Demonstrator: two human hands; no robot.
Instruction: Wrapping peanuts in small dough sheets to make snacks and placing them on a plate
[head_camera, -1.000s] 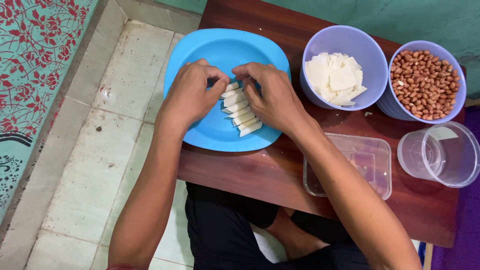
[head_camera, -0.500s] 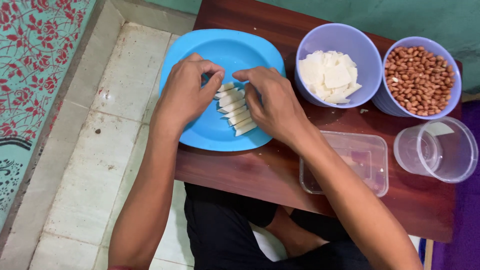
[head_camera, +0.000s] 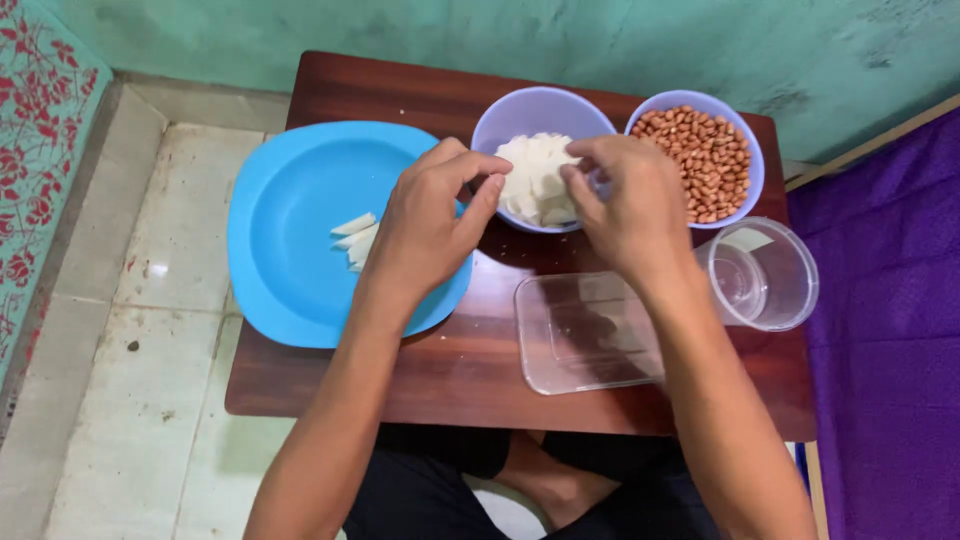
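Both hands hover over the lilac bowl (head_camera: 500, 125) of white pieces (head_camera: 535, 178) — left hand (head_camera: 430, 225) loosely curled, holding nothing; right hand (head_camera: 625, 205) pinching at the pieces, grasp unclear. Cut strips (head_camera: 352, 240) lie on the blue plate (head_camera: 290, 230).

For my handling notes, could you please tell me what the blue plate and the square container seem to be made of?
Blue plate: probably plastic, uniform matte colour with a soft sheen. Square container: clear plastic by the look, as the wooden table shows through its glossy walls.
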